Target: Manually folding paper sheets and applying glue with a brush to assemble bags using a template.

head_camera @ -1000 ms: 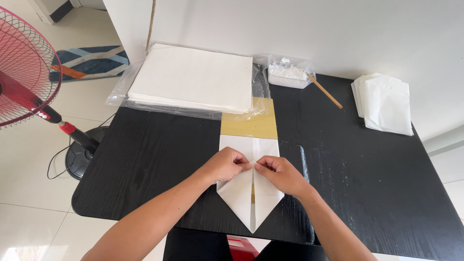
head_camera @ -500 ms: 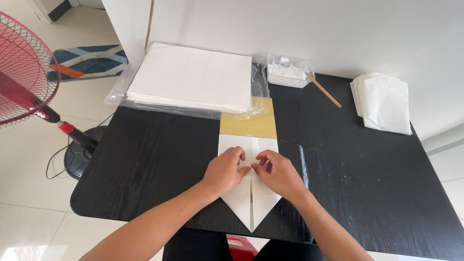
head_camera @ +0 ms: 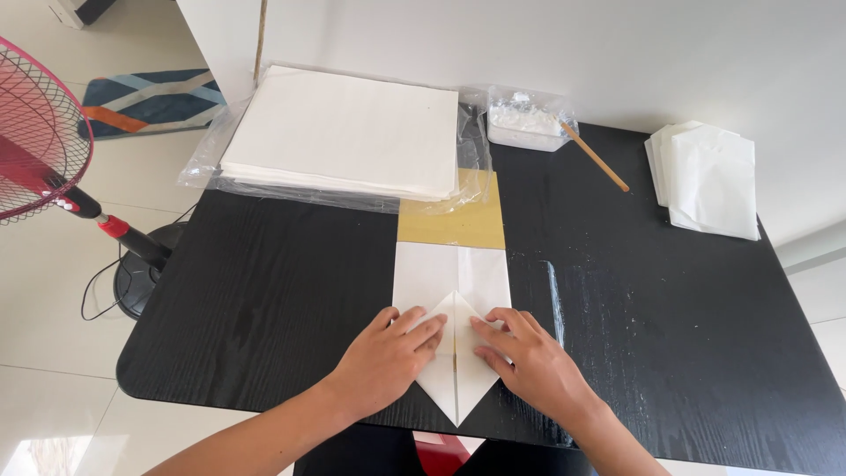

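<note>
Folded sheet (head_camera: 452,282) at table (head_camera: 264,300) near edge; paper stack (head_camera: 348,132) behind; envelopes (head_camera: 709,176) far right.

A room in a home, set up for paper folding: a black table (head_camera: 264,300) on pale floor tiles (head_camera: 53,291), a red standing fan (head_camera: 40,141), a striped mat (head_camera: 150,101), a bagged paper stack (head_camera: 344,132) and folded sheets (head_camera: 709,176) by a white wall (head_camera: 546,44).
</note>
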